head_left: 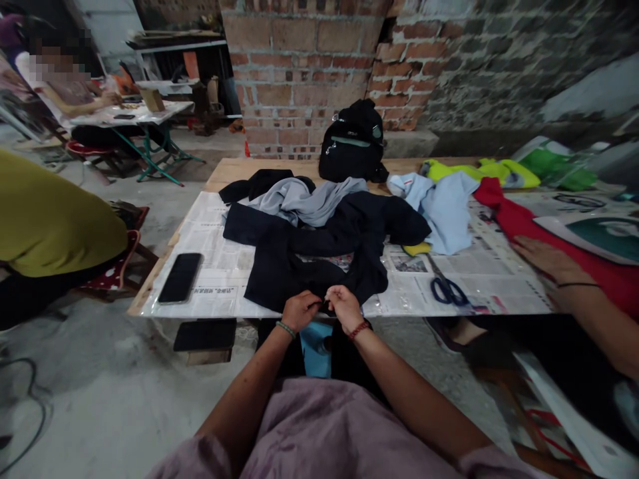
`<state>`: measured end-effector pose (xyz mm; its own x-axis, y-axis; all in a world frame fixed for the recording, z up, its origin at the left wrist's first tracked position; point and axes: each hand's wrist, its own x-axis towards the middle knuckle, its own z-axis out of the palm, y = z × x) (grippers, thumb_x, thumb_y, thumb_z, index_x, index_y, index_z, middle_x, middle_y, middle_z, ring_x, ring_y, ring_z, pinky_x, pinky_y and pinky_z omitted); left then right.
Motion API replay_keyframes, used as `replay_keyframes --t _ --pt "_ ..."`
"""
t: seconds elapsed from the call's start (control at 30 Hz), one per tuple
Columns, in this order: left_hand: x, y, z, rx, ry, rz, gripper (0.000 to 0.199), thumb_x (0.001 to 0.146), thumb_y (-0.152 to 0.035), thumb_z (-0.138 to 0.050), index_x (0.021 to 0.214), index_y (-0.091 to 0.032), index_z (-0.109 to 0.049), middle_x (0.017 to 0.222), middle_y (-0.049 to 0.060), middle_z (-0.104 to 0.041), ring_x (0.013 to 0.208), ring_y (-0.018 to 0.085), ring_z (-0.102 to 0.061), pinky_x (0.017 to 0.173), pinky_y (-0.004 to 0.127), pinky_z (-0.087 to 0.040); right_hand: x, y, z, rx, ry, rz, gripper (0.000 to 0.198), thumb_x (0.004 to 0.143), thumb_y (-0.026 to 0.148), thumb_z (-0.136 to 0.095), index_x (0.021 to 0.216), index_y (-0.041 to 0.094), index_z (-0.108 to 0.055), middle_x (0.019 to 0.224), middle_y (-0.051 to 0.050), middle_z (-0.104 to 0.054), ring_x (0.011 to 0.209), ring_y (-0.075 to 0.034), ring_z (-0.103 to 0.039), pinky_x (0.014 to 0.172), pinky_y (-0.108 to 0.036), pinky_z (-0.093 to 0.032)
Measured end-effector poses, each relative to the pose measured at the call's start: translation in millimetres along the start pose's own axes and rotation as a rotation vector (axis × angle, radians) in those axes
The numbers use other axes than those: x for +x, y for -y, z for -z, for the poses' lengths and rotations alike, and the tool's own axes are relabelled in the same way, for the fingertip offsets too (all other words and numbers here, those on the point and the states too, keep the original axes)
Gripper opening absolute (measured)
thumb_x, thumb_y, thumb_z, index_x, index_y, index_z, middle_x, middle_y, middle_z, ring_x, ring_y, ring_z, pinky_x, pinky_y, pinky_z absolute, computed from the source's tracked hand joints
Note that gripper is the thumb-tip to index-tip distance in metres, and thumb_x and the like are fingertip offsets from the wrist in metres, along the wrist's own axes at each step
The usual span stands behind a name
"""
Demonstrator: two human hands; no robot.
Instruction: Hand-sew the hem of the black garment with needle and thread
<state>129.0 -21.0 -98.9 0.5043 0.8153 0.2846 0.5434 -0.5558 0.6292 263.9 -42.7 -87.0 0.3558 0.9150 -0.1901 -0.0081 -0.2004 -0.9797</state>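
Note:
A dark navy garment [272, 266] lies spread over the newspaper at the table's front edge, its kind unclear. My left hand [301, 310] is closed in a pinch on the garment's near edge. Close beside it, my right hand [343, 307] pinches too, fingertips together at the same edge; a tiny item between them is too small to make out. Behind the navy cloth lie a crumpled grey garment [312, 199] and a black piece of cloth [269, 183]. A black phone [180, 277] rests left of the garment, and dark-handled scissors [448, 291] lie to its right.
Newspaper [224, 286] covers the wooden table. A black backpack [351, 143] stands at the back. Right of it are a light blue garment [446, 213], a yellow-green vest [499, 171] and red cloth [514, 219]. Another person's hand [542, 256] rests near an iron [599, 233].

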Motion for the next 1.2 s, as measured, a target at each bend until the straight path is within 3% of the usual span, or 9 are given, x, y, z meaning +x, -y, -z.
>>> replay_keyframes --t 0.17,0.27,0.5,0.63,0.83,0.9,0.97,1.1,1.2 --pt "0 -3 2 0.028 0.019 0.016 0.016 0.076 -0.017 -0.050 0.082 -0.021 -0.065 0.074 -0.001 -0.057 0.069 0.009 -0.054 0.064 0.018 -0.042 -4 0 7 -0.138 0.164 0.032 0.016 0.063 0.028 -0.053 0.073 0.017 -0.057 0.055 0.006 -0.051 0.042 -0.006 -0.045 0.044 -0.019 -0.034" --pt "0 -3 2 0.041 0.022 0.020 0.017 0.076 -0.016 -0.050 0.083 -0.021 -0.064 0.075 -0.001 -0.057 0.069 0.009 -0.054 0.064 0.018 -0.042 -5 -2 7 -0.113 0.149 0.071 0.010 0.064 0.026 -0.052 0.068 0.018 -0.055 0.050 0.007 -0.049 0.041 -0.006 -0.044 0.043 -0.019 -0.033" --pt "0 -1 2 0.044 0.028 -0.002 0.014 0.078 -0.021 -0.051 0.083 -0.021 -0.064 0.076 0.000 -0.058 0.071 0.009 -0.055 0.066 0.018 -0.042 15 3 13 0.290 -0.077 -0.036 0.008 0.059 0.019 -0.055 0.063 0.016 -0.049 0.052 0.008 -0.051 0.036 -0.003 -0.041 0.039 -0.017 -0.032" --pt "0 -2 2 0.049 0.014 0.006 0.014 0.078 -0.023 -0.051 0.082 -0.021 -0.064 0.075 -0.001 -0.058 0.070 0.009 -0.055 0.066 0.018 -0.042 18 11 31 0.431 -0.013 -0.126 0.017 0.061 0.022 -0.061 0.070 0.018 -0.047 0.062 0.005 -0.060 0.039 -0.005 -0.049 0.039 -0.017 -0.037" --pt "0 -3 2 0.044 0.006 0.012 0.014 0.078 -0.021 -0.051 0.082 -0.021 -0.064 0.076 -0.001 -0.059 0.070 0.009 -0.055 0.066 0.018 -0.042 15 50 42 0.783 0.099 -0.061 0.013 0.073 0.026 -0.057 0.078 0.024 -0.044 0.070 0.007 -0.064 0.061 -0.010 -0.062 0.054 -0.024 -0.050" --pt "1 -3 3 0.046 0.009 0.022 0.015 0.077 -0.020 -0.051 0.082 -0.021 -0.064 0.077 0.000 -0.059 0.070 0.009 -0.055 0.066 0.019 -0.043 10 67 34 0.764 0.143 0.077 0.008 0.078 0.028 -0.052 0.080 0.025 -0.045 0.070 0.007 -0.063 0.075 -0.012 -0.064 0.069 -0.032 -0.052" --pt "0 -3 3 0.045 0.012 0.025 0.015 0.077 -0.020 -0.051 0.083 -0.021 -0.064 0.078 0.000 -0.060 0.071 0.010 -0.056 0.066 0.019 -0.043 2 78 22 0.547 0.208 0.311 0.005 0.082 0.029 -0.045 0.085 0.025 -0.047 0.076 0.004 -0.063 0.087 -0.015 -0.062 0.081 -0.039 -0.048" --pt "-1 0 1 0.059 -0.004 0.052 0.015 0.073 -0.019 -0.055 0.084 -0.018 -0.064 0.082 0.003 -0.062 0.075 0.013 -0.057 0.068 0.021 -0.044 -14 83 7 -0.317 0.538 0.950 0.015 0.083 0.019 -0.041 0.087 0.023 -0.054 0.088 -0.001 -0.063 0.101 -0.016 -0.055 0.100 -0.046 -0.030" --pt "-1 1 0 0.071 -0.005 0.052 0.018 0.071 -0.016 -0.055 0.086 -0.017 -0.064 0.084 0.003 -0.062 0.077 0.013 -0.058 0.069 0.022 -0.045 -12 82 17 -0.835 0.711 1.325 0.020 0.082 0.012 -0.039 0.087 0.021 -0.057 0.086 -0.001 -0.063 0.106 -0.016 -0.051 0.105 -0.048 -0.017"
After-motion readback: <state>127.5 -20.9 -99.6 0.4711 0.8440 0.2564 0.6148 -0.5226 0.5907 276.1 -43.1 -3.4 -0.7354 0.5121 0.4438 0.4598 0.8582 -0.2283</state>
